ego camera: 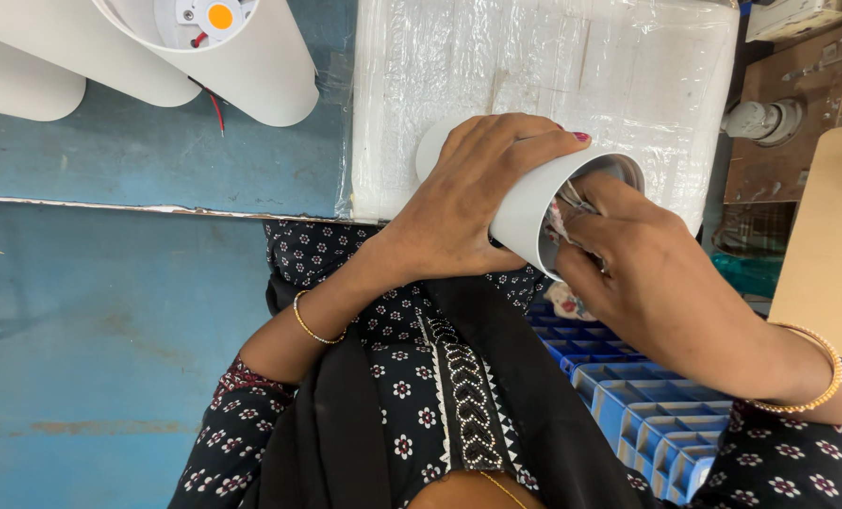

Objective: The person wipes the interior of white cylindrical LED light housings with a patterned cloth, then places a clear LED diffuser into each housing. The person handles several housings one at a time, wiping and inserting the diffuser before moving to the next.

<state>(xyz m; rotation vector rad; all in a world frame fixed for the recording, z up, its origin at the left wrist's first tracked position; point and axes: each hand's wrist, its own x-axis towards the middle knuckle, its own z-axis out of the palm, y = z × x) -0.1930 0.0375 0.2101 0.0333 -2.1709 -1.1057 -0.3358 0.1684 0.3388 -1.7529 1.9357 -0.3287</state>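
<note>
White cylindrical lamp housing lies sideways, clasped by left hand; right hand fingers reach into its open right end, grip unclear.

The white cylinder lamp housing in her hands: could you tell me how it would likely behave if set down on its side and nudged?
The white cylinder housing would probably roll: its wall is round and smooth. It looks stiff, keeping its shape under the left hand. Being hollow, with the right hand fingers inside, it is likely light.
</note>
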